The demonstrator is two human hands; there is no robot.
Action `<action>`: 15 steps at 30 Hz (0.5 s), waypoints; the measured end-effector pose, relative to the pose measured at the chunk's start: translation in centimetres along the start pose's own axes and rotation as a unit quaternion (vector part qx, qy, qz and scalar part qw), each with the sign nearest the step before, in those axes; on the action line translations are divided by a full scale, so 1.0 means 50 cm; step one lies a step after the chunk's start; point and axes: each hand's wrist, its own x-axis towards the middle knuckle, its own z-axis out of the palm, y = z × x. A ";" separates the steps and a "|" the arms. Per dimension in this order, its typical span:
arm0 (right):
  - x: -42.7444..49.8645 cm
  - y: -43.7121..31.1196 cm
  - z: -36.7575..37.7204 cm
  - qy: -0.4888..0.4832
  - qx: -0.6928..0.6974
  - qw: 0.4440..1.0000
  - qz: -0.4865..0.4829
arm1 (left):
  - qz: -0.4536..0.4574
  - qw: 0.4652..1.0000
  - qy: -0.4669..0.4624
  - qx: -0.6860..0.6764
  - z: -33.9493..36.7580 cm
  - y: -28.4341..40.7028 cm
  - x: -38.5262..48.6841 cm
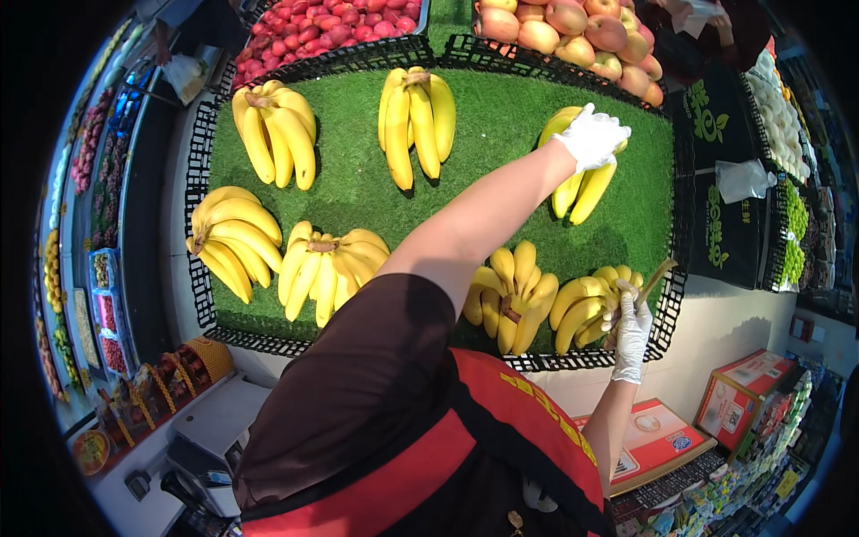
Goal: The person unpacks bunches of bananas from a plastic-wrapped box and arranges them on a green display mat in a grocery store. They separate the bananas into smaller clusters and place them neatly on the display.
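My left hand (592, 137), in a white glove, reaches far across and closes over the top of a bunch of yellow bananas (590, 193) at the right of the green artificial-grass mat (496, 127). My right hand (631, 329), also gloved, holds a greenish-brown stalk (658, 280) at the near right corner, beside another banana bunch (582, 314); its fingertips are partly hidden there. More bunches lie on the mat: one at the far middle (417, 121), one at the far left (276, 131), one at the near left (235, 238), one partly behind my sleeve (329, 265), one near right (513, 302).
A black lattice edging (200, 201) surrounds the mat. Beyond it are red fruits (329, 27) and apples (570, 33). A person's hand is near a plastic bag (184, 77) at the far left; another person stands far right. Red cartons (661, 440) lie at the lower right.
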 end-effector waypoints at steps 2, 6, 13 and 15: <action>0.002 0.007 -0.003 0.008 0.013 1.000 0.007 | -0.005 0.995 0.096 0.007 -0.032 -0.014 -0.046; 0.008 0.019 -0.011 -0.005 0.017 1.000 0.002 | 0.013 0.976 0.218 0.019 -0.134 -0.146 -0.177; -0.003 -0.032 0.002 -0.001 -0.062 0.997 0.049 | -0.177 0.969 0.135 -0.109 -0.222 -0.405 -0.380; -0.009 -0.073 0.020 0.015 -0.114 0.993 0.009 | -0.171 0.971 0.077 -0.150 -0.212 -0.440 -0.389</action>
